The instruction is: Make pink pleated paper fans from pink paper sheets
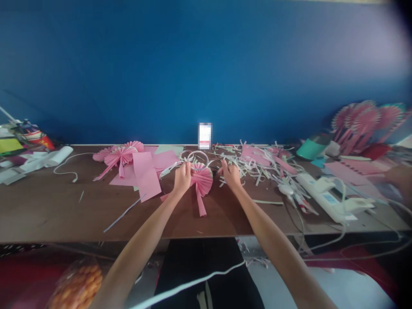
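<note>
A pink pleated paper fan with hanging tails lies on the brown table, between my two hands. My left hand is closed at the fan's upper left edge; whatever its fingers pinch is too small to make out. To the right of the fan, my right hand has its fingers pressed together, with a small dark thing at the fingertips that I cannot identify. Behind the fan rises a pale round loop. A phone-like screen, blurred out, stands upright against the blue wall.
Pink paper sheets and more fans lie left. Paper strips are heaped right, near a white power strip with cables. Finished-looking fans stand at far right, where another person's blurred hand shows.
</note>
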`<move>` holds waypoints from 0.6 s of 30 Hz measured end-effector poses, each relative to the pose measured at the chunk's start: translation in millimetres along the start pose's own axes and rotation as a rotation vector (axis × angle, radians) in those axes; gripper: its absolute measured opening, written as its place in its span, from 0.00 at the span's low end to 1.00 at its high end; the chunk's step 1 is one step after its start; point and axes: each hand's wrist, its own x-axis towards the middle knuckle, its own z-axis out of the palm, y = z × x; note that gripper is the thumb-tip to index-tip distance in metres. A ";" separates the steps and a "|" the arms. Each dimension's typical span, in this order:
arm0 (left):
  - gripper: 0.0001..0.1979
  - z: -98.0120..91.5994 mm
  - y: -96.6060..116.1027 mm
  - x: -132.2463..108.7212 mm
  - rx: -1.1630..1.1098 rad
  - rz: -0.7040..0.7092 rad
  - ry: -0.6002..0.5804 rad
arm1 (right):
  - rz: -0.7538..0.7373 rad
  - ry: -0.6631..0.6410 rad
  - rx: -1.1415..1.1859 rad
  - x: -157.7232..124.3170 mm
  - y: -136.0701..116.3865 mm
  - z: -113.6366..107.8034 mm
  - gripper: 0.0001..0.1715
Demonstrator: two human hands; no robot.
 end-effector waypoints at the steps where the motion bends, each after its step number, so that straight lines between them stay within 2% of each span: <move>1: 0.24 0.9 1.9 -0.8 -0.039 -0.012 -0.005 | 0.015 -0.040 0.027 -0.9 -0.2 1.7 0.24; 3: 0.25 1.9 5.0 -1.9 -0.079 -0.032 -0.014 | -0.046 -0.100 0.130 -2.7 -3.3 4.4 0.17; 4: 0.26 1.9 5.9 -2.1 -0.070 -0.038 -0.018 | -0.102 -0.121 0.182 -3.6 -6.3 5.1 0.17; 5: 0.26 1.7 6.3 -2.1 -0.040 -0.039 -0.020 | -0.150 -0.134 0.217 -4.7 -10.3 5.4 0.23; 7: 0.27 0.7 5.5 -1.7 0.075 -0.022 -0.027 | -0.207 -0.158 0.232 -7.3 -19.9 4.2 0.27; 9: 0.26 -0.2 3.4 -1.8 0.241 0.013 -0.021 | -0.236 -0.213 0.227 -10.8 -29.6 1.9 0.20; 11: 0.22 -0.4 0.9 -2.6 0.427 0.046 0.000 | -0.241 -0.249 0.252 -14.5 -36.7 0.2 0.16; 14: 0.18 0.8 -1.2 -4.7 0.656 0.078 0.022 | -0.206 -0.253 0.325 -17.7 -41.0 0.5 0.16; 18: 0.18 2.6 4.2 -2.4 0.756 0.104 0.010 | -0.136 -0.241 0.450 -15.6 -40.6 2.2 0.16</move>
